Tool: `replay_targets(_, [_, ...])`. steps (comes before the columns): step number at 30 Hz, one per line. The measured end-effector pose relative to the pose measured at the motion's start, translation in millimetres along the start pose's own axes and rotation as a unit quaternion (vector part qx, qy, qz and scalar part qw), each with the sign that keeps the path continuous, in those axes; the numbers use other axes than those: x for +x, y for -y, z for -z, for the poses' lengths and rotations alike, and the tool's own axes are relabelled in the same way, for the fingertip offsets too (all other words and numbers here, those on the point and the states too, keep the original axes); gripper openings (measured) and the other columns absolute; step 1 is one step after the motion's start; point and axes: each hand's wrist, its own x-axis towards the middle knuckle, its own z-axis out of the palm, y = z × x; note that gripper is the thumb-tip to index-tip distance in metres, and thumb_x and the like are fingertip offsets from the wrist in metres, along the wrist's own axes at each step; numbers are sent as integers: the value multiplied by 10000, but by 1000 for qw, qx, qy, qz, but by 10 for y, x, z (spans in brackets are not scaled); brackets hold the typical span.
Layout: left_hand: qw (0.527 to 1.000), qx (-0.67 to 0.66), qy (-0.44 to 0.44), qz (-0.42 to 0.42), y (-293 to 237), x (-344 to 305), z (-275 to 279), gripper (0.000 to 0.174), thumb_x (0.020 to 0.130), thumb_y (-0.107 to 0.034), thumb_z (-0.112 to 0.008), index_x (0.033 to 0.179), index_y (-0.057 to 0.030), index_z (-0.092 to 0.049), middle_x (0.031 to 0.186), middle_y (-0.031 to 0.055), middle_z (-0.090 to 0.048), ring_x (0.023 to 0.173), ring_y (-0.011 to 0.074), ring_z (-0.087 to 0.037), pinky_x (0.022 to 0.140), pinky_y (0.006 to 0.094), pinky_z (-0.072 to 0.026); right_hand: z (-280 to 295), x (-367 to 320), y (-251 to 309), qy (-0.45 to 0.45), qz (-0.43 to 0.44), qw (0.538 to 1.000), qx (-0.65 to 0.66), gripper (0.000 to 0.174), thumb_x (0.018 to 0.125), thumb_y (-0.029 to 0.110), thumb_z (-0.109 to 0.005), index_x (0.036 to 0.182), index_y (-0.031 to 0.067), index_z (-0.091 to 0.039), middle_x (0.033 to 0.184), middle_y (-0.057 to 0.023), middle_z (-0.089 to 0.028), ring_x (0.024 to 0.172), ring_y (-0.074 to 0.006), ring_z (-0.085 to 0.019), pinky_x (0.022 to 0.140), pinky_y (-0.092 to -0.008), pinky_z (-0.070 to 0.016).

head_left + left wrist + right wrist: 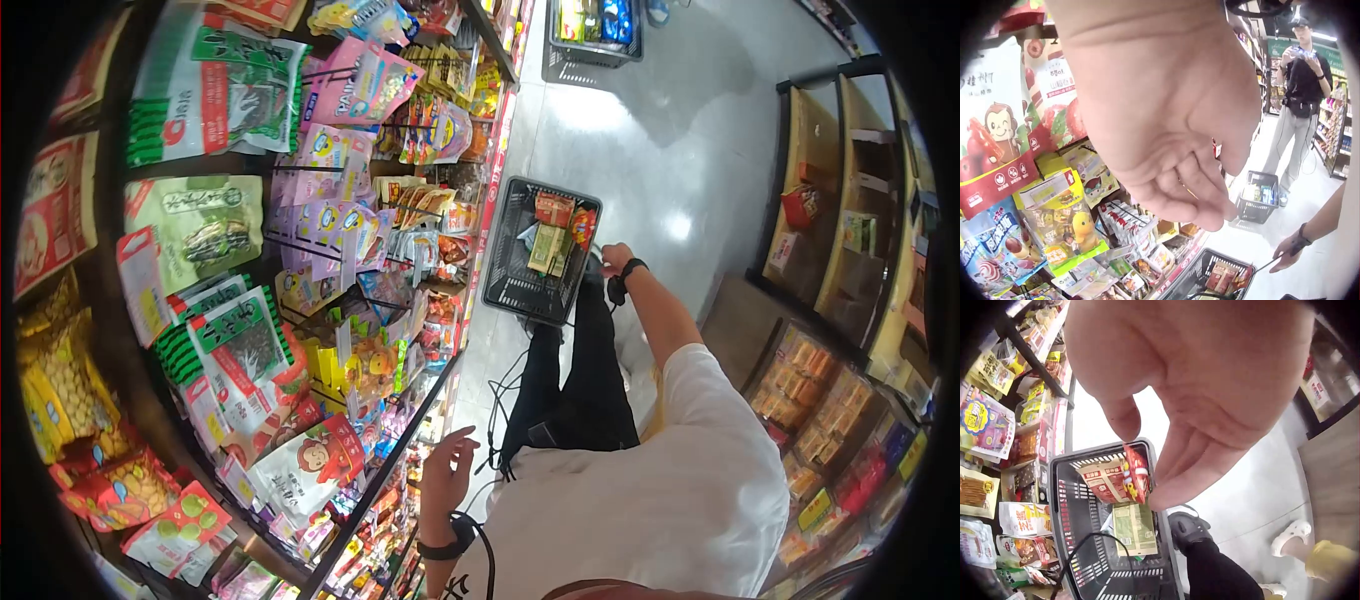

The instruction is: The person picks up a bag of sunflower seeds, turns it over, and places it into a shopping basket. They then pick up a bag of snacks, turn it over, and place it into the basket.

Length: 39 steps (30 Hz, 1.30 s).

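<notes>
My left hand (447, 475) hangs beside the snack shelves, its fingers loosely bent; the left wrist view shows nothing in its palm (1172, 100). My right hand (616, 262) reaches down at the right side of a black shopping basket (495, 290). In the right wrist view its thumb stands apart from the fingers (1200, 453), whose tips overlap the basket's rim. A thin dark bar leads from the basket to this hand in the left wrist view; I cannot tell whether the fingers grip it. Inside the basket lie red packets (1105, 480) and a pale green packet (1135, 528).
Hanging snack bags (310, 460) crowd the shelves on my left. Wooden shelving (800, 190) lines the right side. Another person (1304, 81) stands ahead, with a second basket (1254, 211) on the floor. Someone's white clog (1292, 537) shows to the right. Loose cables (497, 400) hang beside my legs.
</notes>
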Motion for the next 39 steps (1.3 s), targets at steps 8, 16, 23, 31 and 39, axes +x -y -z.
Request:
replay_targets(8, [993,-52,-35,-103,180,-207,283,268,1014,-135,-605,1266,-62,-662,964,96,-741,862,176,-694,738,311,-556,212,-970,380,-106,-301,710,628,276,926,212,-622,1031,-43,-623,1176,-202,-717,838,-366,-745,654,-408,-599])
replay_targets(16, [969,-109,-97,-198,355,-446,707,290,1003,-226,-611,1243,-70,-661,1010,141,-738,878,243,-712,756,352,-561,611,-1892,1055,-199,-164,676,690,352,979,222,-557,1259,16,-609,1100,-163,-730,835,-272,-708,675,-337,-577])
replay_targets(23, [941,-143,-149,-266,534,-565,1073,285,996,-211,-628,1236,-59,-655,1124,139,-715,909,245,-698,769,347,-545,995,-2304,1896,-241,-147,722,632,376,981,235,-526,1284,31,-614,1041,-110,-720,800,-212,-667,669,-304,-536])
replay_targets(31, [845,-164,-326,-391,371,-787,1701,468,945,-92,-658,1389,-42,-522,1364,119,-577,1121,204,-600,832,310,-514,858,-2344,2356,-228,-101,739,626,385,997,262,-507,1298,48,-613,1109,-90,-705,848,-189,-659,715,-294,-544])
replay_targets(39, [751,-75,-482,-444,103,-655,2196,559,976,-239,-634,1462,-7,-483,1504,236,-414,1358,406,-407,1144,490,-338,481,-2605,2226,-305,-79,707,634,338,991,224,-513,1225,35,-666,1045,-121,-731,769,-195,-702,659,-303,-588])
